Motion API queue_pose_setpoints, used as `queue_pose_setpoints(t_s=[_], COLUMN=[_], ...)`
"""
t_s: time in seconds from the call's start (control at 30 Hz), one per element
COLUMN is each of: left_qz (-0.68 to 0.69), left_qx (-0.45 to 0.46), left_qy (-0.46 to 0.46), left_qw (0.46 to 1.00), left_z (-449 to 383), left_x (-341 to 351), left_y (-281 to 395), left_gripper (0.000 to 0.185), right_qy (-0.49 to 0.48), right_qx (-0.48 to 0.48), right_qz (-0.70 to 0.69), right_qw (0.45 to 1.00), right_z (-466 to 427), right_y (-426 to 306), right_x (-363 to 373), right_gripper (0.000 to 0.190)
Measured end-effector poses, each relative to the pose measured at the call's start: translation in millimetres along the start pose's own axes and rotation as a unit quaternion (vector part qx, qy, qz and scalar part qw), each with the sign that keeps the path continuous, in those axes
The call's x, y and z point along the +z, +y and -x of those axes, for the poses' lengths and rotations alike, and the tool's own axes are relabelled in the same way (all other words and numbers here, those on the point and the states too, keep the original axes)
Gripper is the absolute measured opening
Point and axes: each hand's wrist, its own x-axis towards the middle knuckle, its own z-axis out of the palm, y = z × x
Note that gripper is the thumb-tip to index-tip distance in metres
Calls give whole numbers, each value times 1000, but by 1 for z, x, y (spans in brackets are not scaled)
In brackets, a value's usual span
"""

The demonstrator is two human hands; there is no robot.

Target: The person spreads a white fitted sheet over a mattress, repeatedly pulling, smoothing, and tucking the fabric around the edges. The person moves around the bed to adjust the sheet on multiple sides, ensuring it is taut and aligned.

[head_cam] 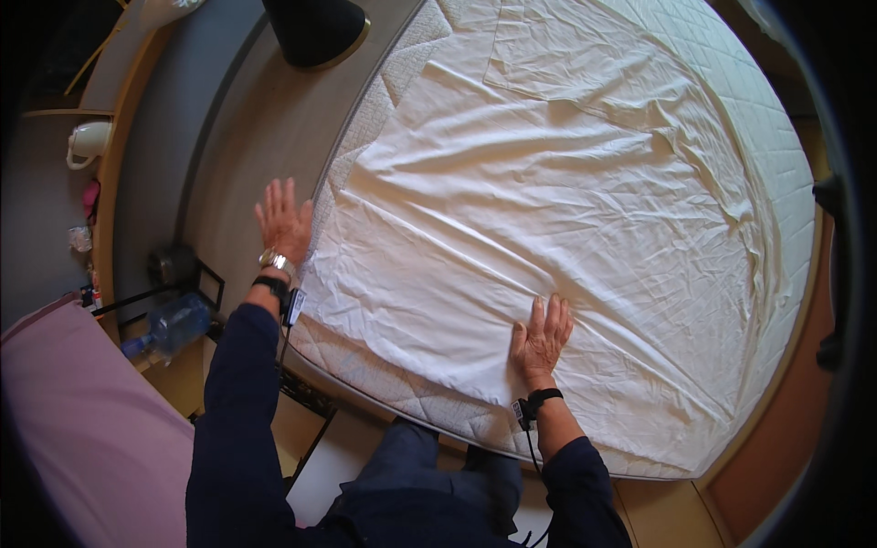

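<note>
A wrinkled white bed sheet (pixel 473 274) lies over a quilted mattress (pixel 384 356), whose near edge and left side show bare. Part of the cloth is folded over near the far end. My right hand (pixel 541 342) rests palm down on the sheet near the front edge, fingers spread a little and holding nothing. At the mattress's left edge, my left hand (pixel 282 218) has its fingers apart and holds nothing; whether it touches the edge I cannot tell. Both wrists wear black straps with small devices, and the left one also has a metal watch (pixel 277 262).
A grey headboard ledge (pixel 240 137) runs along the left, with a black lamp shade (pixel 316 31) on it. Beyond are a shelf with a white mug (pixel 89 142), a large blue plastic bottle (pixel 179 323) and a pink cloth (pixel 89 425). My legs stand against the mattress's front edge.
</note>
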Motion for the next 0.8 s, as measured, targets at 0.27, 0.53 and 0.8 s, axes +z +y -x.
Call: queue_pose_setpoints(t_s=[0.27, 0.53, 0.8], left_qz=[105, -77, 448], left_qx=[165, 8, -442], left_qy=[-72, -86, -116], left_qw=[978, 993, 769], left_z=[156, 181, 205], left_x=[-41, -22, -51], left_y=[56, -16, 4], left_gripper=[65, 63, 42], right_qy=[8, 3, 12], right_qx=[3, 9, 3], right_qz=[2, 11, 11], right_qw=[1000, 1000, 1000], right_z=[0, 4, 1], right_y=[-2, -1, -5], right_x=[1, 5, 1], right_gripper=[72, 70, 69])
